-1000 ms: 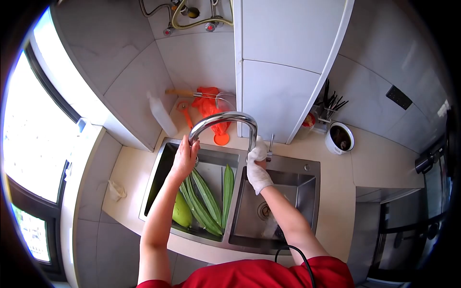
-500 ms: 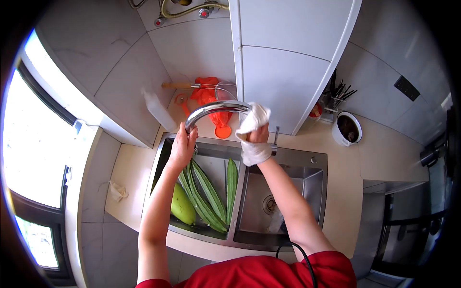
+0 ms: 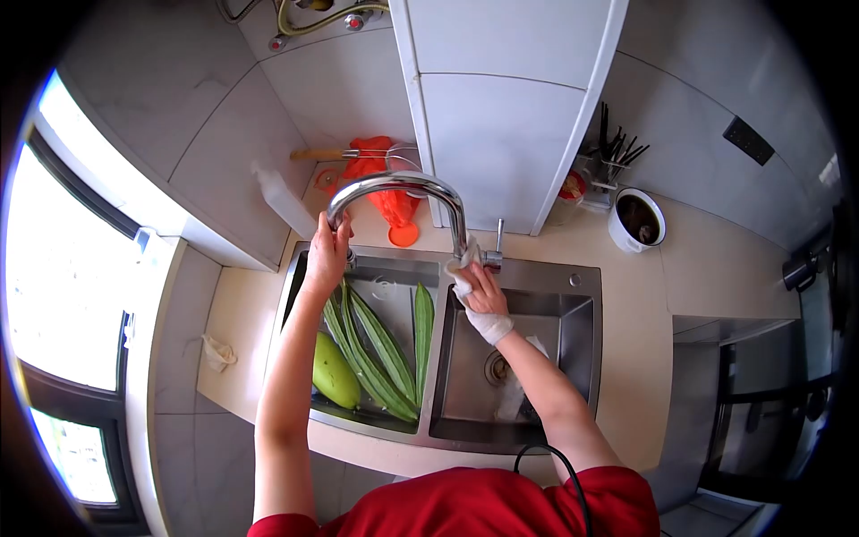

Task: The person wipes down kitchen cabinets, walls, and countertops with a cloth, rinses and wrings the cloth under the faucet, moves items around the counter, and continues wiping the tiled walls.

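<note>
A chrome faucet arches over the double sink. My left hand is closed round the outlet end of its spout, above the left basin. My right hand presses a white cloth against the lower part of the faucet, beside the lever handle; part of the cloth hangs round the wrist. Below my left hand, several long ridged green gourds and a smooth, rounded green one lie in the left basin. A drain shows in the right basin, with something clear and crumpled beside it.
Behind the faucet are an orange-red plastic bag, a wooden-handled strainer and a white bottle. A white pot with dark contents stands at the right, near a utensil holder. A crumpled cloth lies on the left counter.
My right hand has slid down with the cloth from the top of the faucet's arch to its base. My left hand stays on the spout end. The view has shifted slightly.
</note>
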A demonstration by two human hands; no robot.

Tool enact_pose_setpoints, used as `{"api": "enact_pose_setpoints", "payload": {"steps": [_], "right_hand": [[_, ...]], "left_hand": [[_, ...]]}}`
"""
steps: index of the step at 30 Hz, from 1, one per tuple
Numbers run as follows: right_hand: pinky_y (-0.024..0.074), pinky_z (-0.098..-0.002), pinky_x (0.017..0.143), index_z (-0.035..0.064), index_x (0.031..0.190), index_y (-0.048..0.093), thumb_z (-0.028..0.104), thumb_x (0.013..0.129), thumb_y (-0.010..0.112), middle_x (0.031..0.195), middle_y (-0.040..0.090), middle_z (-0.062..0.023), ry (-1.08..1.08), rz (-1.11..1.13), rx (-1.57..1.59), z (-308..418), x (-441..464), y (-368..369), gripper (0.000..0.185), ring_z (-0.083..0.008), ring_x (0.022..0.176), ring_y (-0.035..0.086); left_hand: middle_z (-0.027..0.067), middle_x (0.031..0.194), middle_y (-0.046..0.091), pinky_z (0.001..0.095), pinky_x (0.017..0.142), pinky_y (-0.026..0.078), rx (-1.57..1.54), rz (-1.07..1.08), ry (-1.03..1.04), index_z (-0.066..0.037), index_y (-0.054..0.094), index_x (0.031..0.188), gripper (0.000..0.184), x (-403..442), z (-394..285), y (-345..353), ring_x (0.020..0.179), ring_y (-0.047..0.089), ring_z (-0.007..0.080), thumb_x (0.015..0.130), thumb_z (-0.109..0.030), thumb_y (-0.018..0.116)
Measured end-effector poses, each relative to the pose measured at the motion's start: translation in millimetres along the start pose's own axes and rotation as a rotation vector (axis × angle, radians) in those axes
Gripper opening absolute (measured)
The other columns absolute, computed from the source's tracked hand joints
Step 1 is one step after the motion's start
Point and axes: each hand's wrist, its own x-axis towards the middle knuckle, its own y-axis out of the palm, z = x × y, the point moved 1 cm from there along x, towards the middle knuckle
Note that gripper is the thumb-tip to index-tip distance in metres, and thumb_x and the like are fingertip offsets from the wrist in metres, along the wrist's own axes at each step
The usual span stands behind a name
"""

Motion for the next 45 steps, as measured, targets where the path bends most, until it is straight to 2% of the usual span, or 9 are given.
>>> {"api": "enact_pose_setpoints", "payload": {"steps": [9, 13, 19, 23, 28, 33, 36, 42, 45], "right_hand": [[0.0442, -0.0381, 0.094, 0.0001, 0.112, 0.057, 0.011, 0.08, 0.057, 0.116, 0.056, -0.0134, 0.262, -0.276, 0.022, 14.2, -0.3, -60.2, 0.034, -0.0307, 0.109, 0.053], [0.0239, -0.0428, 0.109, -0.0042, 0.116, 0.049, 0.015, 0.086, 0.047, 0.14, 0.034, -0.0166, 0.299, 0.022, -0.077, 11.7, 30.8, 0.3, 0.036, -0.0277, 0.132, 0.029], [0.0223, -0.0417, 0.111, -0.0045, 0.125, 0.044, 0.013, 0.086, 0.04, 0.142, 0.032, -0.0157, 0.265, -0.013, -0.037, 24.6, 3.3, 20.2, 0.043, -0.0277, 0.135, 0.026], [0.0257, -0.0344, 0.11, -0.0001, 0.135, 0.033, 0.018, 0.091, 0.036, 0.144, 0.03, -0.011, 0.34, 0.473, 0.306, 40.7, -42.9, 61.5, 0.048, -0.0218, 0.133, 0.028], [0.0325, -0.0319, 0.106, 0.0126, 0.137, 0.035, 0.023, 0.086, 0.052, 0.139, 0.038, -0.0113, 0.115, 0.096, 0.315, 23.5, 4.2, 6.0, 0.054, -0.0276, 0.125, 0.04], [0.0379, -0.0408, 0.1, 0.0047, 0.125, 0.047, 0.01, 0.08, 0.053, 0.128, 0.047, -0.0135, 0.415, -0.036, 0.377, -2.7, 24.5, -49.5, 0.045, -0.0301, 0.123, 0.041], [0.0374, -0.0398, 0.101, 0.0007, 0.121, 0.049, 0.013, 0.079, 0.054, 0.125, 0.048, -0.015, -0.007, 0.092, -0.065, -19.2, -24.5, -1.5, 0.043, -0.0323, 0.123, 0.039], [0.0378, -0.038, 0.1, 0.0035, 0.122, 0.05, 0.016, 0.082, 0.061, 0.129, 0.046, -0.0157, 0.68, -0.274, 0.454, -23.0, -80.8, -0.9, 0.044, -0.0309, 0.119, 0.045], [0.041, -0.0354, 0.096, 0.0042, 0.123, 0.048, 0.013, 0.086, 0.055, 0.126, 0.049, -0.0123, 0.544, -0.21, 0.315, -41.2, -34.8, -26.6, 0.039, -0.0268, 0.117, 0.048]], "left_hand": [[0.0113, 0.078, 0.06, 0.0358, 0.068, 0.046, 0.024, -0.032, -0.046, -0.003, 0.046, 0.103, 0.025, 6.5, 4.8, 4.9, 0.073, 0.059, 0.0275, 0.094, -0.027, 0.046], [0.012, 0.079, 0.061, 0.0372, 0.069, 0.047, 0.019, -0.082, -0.029, -0.002, 0.046, 0.101, 0.024, 9.8, 14.4, 12.1, 0.074, 0.06, 0.0296, 0.094, -0.025, 0.046], [0.013, 0.078, 0.061, 0.0389, 0.067, 0.046, 0.04, -0.111, -0.056, -0.002, 0.044, 0.101, 0.025, 12.2, 10.4, 16.1, 0.073, 0.06, 0.0313, 0.094, -0.026, 0.045], [0.012, 0.075, 0.06, 0.0388, 0.067, 0.046, 0.057, -0.109, -0.073, -0.002, 0.044, 0.099, 0.026, 16.8, 10.7, 18.0, 0.071, 0.059, 0.0315, 0.094, -0.028, 0.045], [0.0111, 0.074, 0.059, 0.0387, 0.065, 0.046, 0.09, -0.097, -0.066, -0.003, 0.044, 0.097, 0.027, 17.1, 12.9, 17.7, 0.071, 0.059, 0.0309, 0.094, -0.029, 0.044], [0.0118, 0.073, 0.059, 0.0397, 0.064, 0.046, 0.072, -0.121, -0.074, -0.002, 0.044, 0.097, 0.027, 21.2, 13.6, 22.4, 0.07, 0.059, 0.0324, 0.094, -0.03, 0.044], [0.0123, 0.073, 0.06, 0.0406, 0.064, 0.046, 0.092, -0.142, -0.059, -0.002, 0.044, 0.096, 0.028, 26.8, 11.5, 21.1, 0.07, 0.06, 0.0335, 0.094, -0.03, 0.044], [0.0125, 0.073, 0.059, 0.0405, 0.065, 0.046, 0.137, -0.143, -0.046, -0.001, 0.044, 0.094, 0.027, 25.3, 15.5, 22.2, 0.07, 0.059, 0.0338, 0.094, -0.028, 0.043], [0.0124, 0.073, 0.059, 0.0397, 0.066, 0.045, 0.126, -0.15, -0.058, -0.001, 0.044, 0.093, 0.026, 23.8, 20.5, 27.6, 0.071, 0.058, 0.0328, 0.094, -0.027, 0.043]]}}
